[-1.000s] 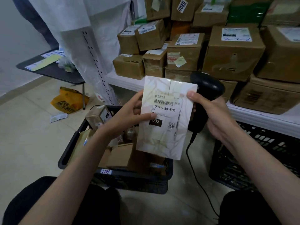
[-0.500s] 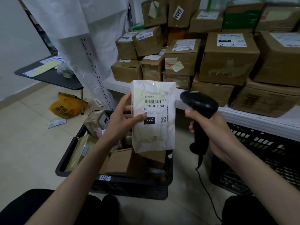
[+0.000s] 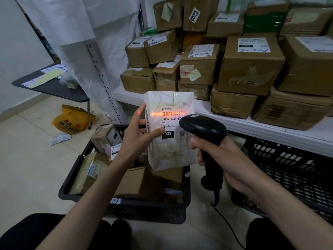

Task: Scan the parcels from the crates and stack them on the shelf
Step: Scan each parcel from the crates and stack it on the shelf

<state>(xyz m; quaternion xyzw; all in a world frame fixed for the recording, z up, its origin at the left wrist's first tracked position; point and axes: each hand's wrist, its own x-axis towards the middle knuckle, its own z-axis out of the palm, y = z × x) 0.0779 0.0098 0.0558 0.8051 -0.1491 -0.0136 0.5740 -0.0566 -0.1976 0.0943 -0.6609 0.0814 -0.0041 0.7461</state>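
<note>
My left hand (image 3: 139, 139) holds a white parcel (image 3: 171, 152) upright by its left edge, label facing me, above a black crate (image 3: 126, 206). My right hand (image 3: 223, 161) grips a black corded barcode scanner (image 3: 205, 130), its head just right of the label. A red scan line lies across the parcel's barcode and reaches my left fingers. Several cardboard parcels fill the crate (image 3: 133, 183). Behind, the white shelf (image 3: 270, 130) carries stacked brown boxes (image 3: 250, 65).
A second black crate (image 3: 288, 168) sits under the shelf on the right. A dark small table (image 3: 54, 87) with papers stands at the left, a yellow bag (image 3: 72, 121) on the floor beside it. White plastic sheeting (image 3: 100, 42) hangs over the shelf upright.
My right hand left the parcel's edge and brought the scanner round in front of the label. The red scan line now shines on the barcode. The parcel stayed in my left hand.
</note>
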